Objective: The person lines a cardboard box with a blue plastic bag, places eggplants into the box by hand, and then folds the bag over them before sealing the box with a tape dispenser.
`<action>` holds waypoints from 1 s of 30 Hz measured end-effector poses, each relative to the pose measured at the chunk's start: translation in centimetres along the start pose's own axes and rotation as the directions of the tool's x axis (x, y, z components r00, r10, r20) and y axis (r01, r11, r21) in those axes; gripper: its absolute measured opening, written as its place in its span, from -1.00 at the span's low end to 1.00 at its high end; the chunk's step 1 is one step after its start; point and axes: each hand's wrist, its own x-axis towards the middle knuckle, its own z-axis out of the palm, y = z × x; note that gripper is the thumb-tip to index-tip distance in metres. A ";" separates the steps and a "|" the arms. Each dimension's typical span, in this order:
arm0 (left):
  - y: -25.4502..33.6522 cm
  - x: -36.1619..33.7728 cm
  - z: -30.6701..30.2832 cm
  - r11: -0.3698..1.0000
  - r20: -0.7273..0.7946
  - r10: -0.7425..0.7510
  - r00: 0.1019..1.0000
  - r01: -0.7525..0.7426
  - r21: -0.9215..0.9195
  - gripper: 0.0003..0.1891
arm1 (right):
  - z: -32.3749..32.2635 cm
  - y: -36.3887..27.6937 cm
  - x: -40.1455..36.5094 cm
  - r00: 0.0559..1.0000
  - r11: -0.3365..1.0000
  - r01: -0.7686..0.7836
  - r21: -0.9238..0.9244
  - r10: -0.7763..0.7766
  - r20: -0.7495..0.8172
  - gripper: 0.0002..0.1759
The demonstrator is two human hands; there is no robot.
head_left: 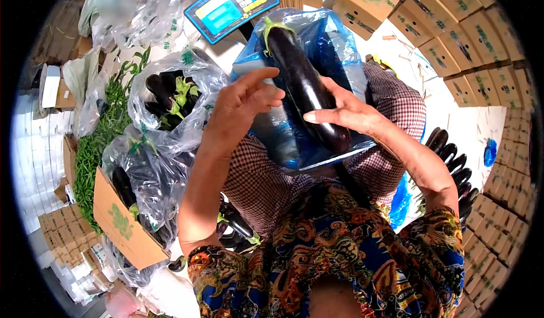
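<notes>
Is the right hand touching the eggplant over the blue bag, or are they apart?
Touching. The head view shows it: the right hand lays its thumb across the eggplant near the blunt end, with no gap visible.

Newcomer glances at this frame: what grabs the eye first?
Probably the big glossy dark eggplant at centre, held in the right hand above blue plastic, with the left hand beside it. Next, likely the blue-framed scale with its lit display at top centre, then the heap of green peppers at left.
</notes>
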 end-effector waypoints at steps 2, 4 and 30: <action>0.2 -0.2 0.0 1.000 -0.005 -0.006 1.000 0.006 -0.005 -0.58 | 0.1 0.6 0.5 0.995 0.970 -0.089 -0.225 0.075 -0.069 0.08; 0.6 -0.3 0.1 1.000 -0.007 -0.009 1.000 0.009 0.006 -0.59 | 0.6 1.0 0.5 0.993 0.937 -0.087 -0.339 0.056 -0.099 0.10; 0.8 1.4 2.0 0.980 -0.102 -0.007 0.995 0.027 0.197 -0.65 | -3.4 1.8 -1.0 0.972 0.921 0.227 -0.318 -0.236 0.011 -0.10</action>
